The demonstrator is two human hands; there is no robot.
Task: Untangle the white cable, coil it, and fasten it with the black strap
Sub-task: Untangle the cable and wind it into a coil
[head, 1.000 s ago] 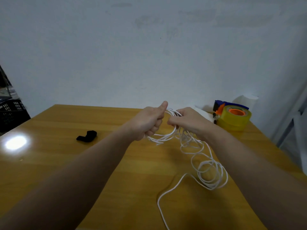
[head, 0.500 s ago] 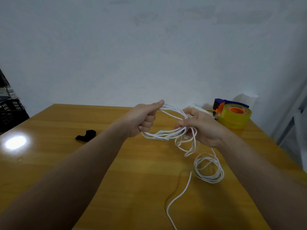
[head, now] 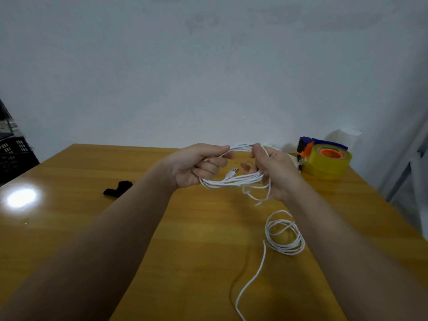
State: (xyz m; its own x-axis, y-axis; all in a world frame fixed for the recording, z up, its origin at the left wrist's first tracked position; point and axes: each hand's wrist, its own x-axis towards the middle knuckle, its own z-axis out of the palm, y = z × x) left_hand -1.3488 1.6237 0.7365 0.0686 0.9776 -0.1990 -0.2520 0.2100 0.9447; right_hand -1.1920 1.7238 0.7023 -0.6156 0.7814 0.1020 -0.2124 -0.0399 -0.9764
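The white cable [head: 234,181] is partly gathered into an oval bundle of several loops held above the wooden table [head: 199,239]. My left hand [head: 196,165] grips the bundle's left end. My right hand [head: 275,172] grips its right end, with strands running over the fingers. A USB plug sticks up inside the bundle between my hands. More cable hangs from my right hand into a loose pile of loops on the table at the right, and one strand trails to the near edge. The black strap [head: 118,188] lies crumpled on the table, left of my left forearm.
A yellow tape roll in a blue and orange dispenser [head: 324,158] stands at the table's far right corner, with white objects behind it. Black crates [head: 14,156] stand beyond the left edge. A pale wall rises behind the table.
My hands have moved apart and stretched the gathered loops into an oval. The loose pile on the table has shrunk and the trailing strand has been drawn in toward it.
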